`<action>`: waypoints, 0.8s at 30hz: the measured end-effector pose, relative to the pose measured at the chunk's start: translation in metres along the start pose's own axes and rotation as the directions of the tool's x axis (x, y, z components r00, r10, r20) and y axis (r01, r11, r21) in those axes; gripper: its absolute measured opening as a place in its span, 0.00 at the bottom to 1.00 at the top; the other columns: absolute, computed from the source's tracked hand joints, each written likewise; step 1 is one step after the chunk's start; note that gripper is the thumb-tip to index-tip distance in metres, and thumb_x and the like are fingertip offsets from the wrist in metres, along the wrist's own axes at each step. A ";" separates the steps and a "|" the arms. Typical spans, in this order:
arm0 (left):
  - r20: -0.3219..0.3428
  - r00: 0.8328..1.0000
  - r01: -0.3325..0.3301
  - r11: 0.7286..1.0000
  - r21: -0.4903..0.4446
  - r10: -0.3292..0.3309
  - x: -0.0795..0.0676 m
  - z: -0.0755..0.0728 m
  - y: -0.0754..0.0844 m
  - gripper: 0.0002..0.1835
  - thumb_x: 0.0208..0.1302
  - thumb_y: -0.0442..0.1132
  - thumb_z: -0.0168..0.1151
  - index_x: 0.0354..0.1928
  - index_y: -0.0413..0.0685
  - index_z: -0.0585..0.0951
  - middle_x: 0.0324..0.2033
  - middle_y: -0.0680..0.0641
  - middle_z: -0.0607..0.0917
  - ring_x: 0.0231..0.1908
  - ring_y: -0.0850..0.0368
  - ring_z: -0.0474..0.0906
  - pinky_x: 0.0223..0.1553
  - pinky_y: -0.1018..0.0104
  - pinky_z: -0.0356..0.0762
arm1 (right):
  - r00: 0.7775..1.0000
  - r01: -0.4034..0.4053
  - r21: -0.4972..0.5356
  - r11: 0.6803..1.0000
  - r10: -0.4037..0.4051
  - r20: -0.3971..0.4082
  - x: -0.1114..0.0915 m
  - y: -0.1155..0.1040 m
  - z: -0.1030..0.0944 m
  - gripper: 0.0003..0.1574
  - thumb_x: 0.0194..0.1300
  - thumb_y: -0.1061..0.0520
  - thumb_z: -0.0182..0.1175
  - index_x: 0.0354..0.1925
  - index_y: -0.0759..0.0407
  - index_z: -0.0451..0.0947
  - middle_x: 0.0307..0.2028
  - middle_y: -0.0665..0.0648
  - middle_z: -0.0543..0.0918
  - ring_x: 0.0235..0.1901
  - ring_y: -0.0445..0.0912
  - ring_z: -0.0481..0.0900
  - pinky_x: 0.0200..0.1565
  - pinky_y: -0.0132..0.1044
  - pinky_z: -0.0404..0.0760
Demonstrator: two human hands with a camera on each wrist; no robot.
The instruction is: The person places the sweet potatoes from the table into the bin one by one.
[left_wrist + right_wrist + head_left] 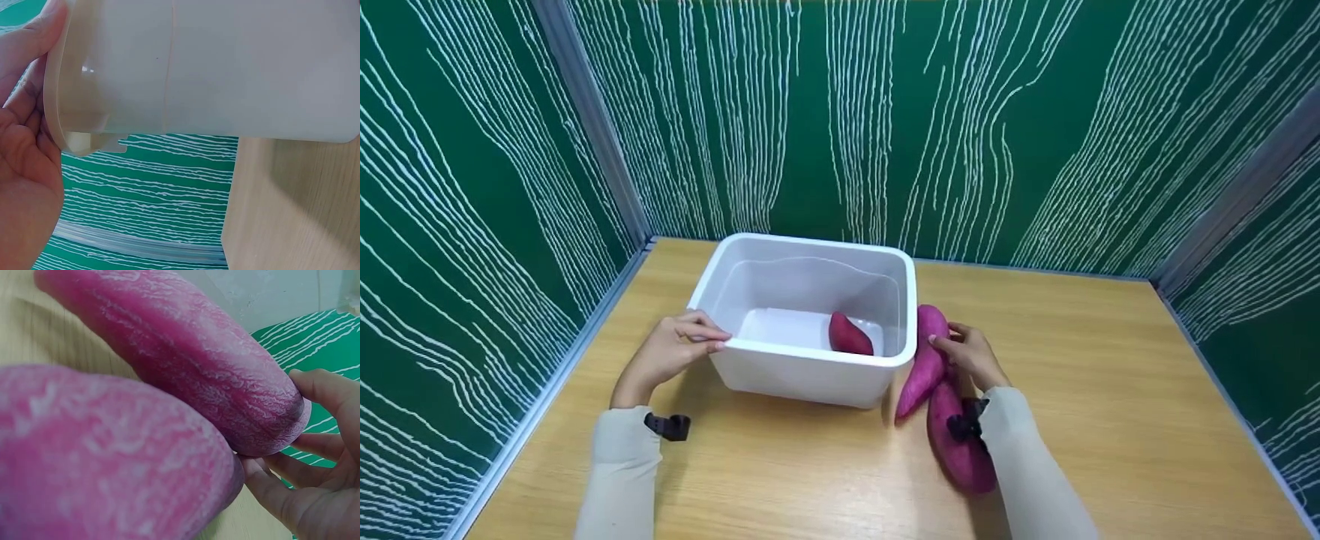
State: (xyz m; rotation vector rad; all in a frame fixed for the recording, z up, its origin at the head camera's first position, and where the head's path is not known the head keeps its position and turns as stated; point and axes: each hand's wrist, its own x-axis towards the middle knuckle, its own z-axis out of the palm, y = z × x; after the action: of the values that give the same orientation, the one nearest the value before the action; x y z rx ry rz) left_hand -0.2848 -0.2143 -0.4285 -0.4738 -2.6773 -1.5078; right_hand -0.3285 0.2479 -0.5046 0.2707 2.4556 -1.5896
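Observation:
A white plastic bin [802, 379] stands on the table, and my left hand [679, 341] pinches its rim at the near left corner. In the left wrist view, the thumb and fingers lie on either side of the bin's rim [53, 95]. One dark red sweet potato [850, 337] lies inside on the bin floor. To the right of the bin, my right hand [976, 356] holds the far end of a pink-purple sweet potato [921, 375] between thumb and fingers. Another sweet potato [952, 446] lies nearer to me, partly hidden under my right wrist.
The wooden table [1110, 390] reaches back to green panels [937, 135] with white wavy lines on three sides. Metal posts [596, 112] stand at the corners. Black wrist cameras [679, 427] stick out from both sleeves, the right one close over the nearer sweet potato.

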 end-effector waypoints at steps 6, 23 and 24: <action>0.001 1.000 -0.003 1.000 -0.005 0.003 0.001 0.000 -0.001 0.08 0.56 0.32 0.68 0.38 0.47 0.89 0.36 0.47 0.83 0.44 0.52 0.72 0.45 0.64 0.74 | 1.000 0.025 0.022 0.999 -0.025 -0.010 -0.002 -0.001 -0.001 0.43 0.68 0.49 0.57 0.71 0.69 0.54 0.61 0.73 0.70 0.48 0.50 0.77 0.47 0.36 0.79; 0.005 1.000 0.013 1.000 0.000 -0.013 0.000 0.001 0.001 0.08 0.56 0.33 0.69 0.38 0.47 0.89 0.37 0.47 0.83 0.45 0.51 0.72 0.48 0.59 0.73 | 0.998 -0.052 -0.005 0.999 0.052 0.020 -0.008 -0.011 -0.014 0.48 0.68 0.44 0.56 0.73 0.67 0.49 0.67 0.71 0.62 0.55 0.55 0.74 0.52 0.45 0.80; 0.005 1.000 0.016 1.000 0.000 -0.016 0.000 0.001 0.002 0.08 0.56 0.33 0.69 0.38 0.47 0.89 0.37 0.47 0.83 0.46 0.51 0.72 0.48 0.59 0.73 | 0.998 -0.054 -0.006 0.999 0.054 0.024 -0.008 -0.011 -0.015 0.48 0.68 0.44 0.56 0.73 0.67 0.48 0.68 0.71 0.61 0.57 0.56 0.73 0.54 0.47 0.78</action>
State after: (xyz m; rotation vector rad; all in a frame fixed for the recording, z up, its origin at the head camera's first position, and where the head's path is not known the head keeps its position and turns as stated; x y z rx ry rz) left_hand -0.2845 -0.2130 -0.4274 -0.4580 -2.6913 -1.5130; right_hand -0.3246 0.2566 -0.4866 0.3118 2.4127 -1.5556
